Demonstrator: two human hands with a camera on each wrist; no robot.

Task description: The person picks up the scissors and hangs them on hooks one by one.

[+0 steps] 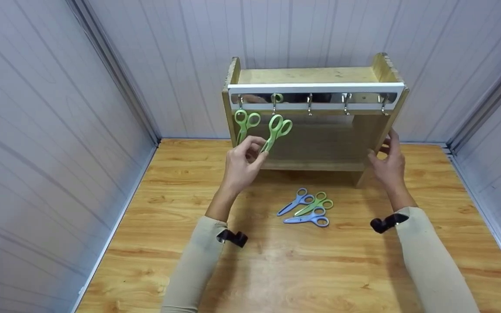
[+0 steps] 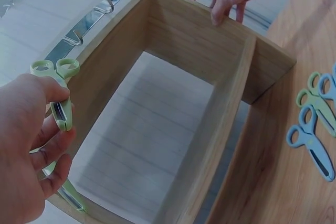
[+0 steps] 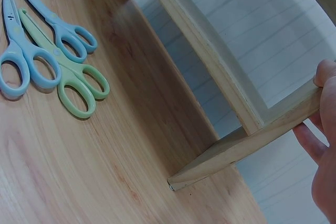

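My left hand (image 1: pixel 241 167) pinches a pair of green scissors (image 1: pixel 272 135) by the blade end, handle loops upward, just below the second hook from the left. Another pair of green scissors (image 1: pixel 242 129) hangs from the leftmost hook, partly behind the left hand. The hooks sit on a white-framed rail (image 1: pixel 315 87) along the upper front of a small wooden shelf (image 1: pixel 302 76). At the shelf's right side, my right hand (image 1: pixel 390 167) grips the side panel (image 3: pixel 236 148), thumb in front and fingers behind.
On the wooden tabletop (image 1: pixel 311 269), before the shelf, lie blue scissors (image 1: pixel 292 205), green scissors (image 1: pixel 308 208) and a second blue pair (image 1: pixel 300 219), overlapping. White panelled walls (image 1: pixel 181 65) stand behind and at both sides.
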